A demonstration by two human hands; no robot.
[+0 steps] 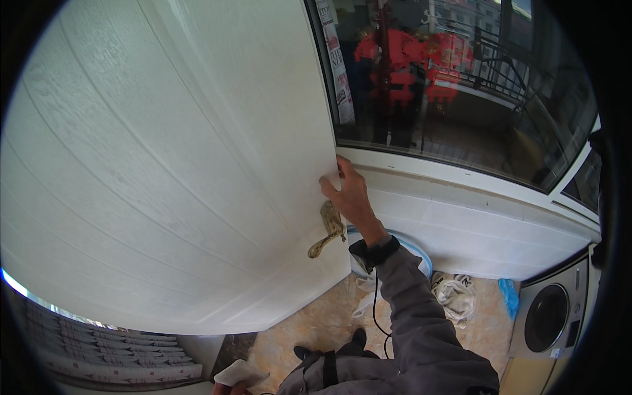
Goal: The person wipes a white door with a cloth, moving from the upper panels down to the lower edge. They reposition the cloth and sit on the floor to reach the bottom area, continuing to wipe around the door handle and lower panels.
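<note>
A white panelled door (197,163) fills the left and middle of the head view. My right hand (349,195) grips its free edge, thumb on the near face and fingers at the edge, just above a brass-coloured lever handle (328,229). Low in the picture, my left hand (231,388) holds a pale, flat, cloth-like pad (242,374); only part of this hand shows. A dark band with a device and a black cable is at my right wrist.
Behind the door edge is a window (459,98) with red decorations. A blue-rimmed round tub (425,256), a crumpled cloth (454,296), a blue plastic bag (508,297) and a front-loading washing machine (548,316) stand or lie at the right. Patterned fabric (118,355) shows at lower left.
</note>
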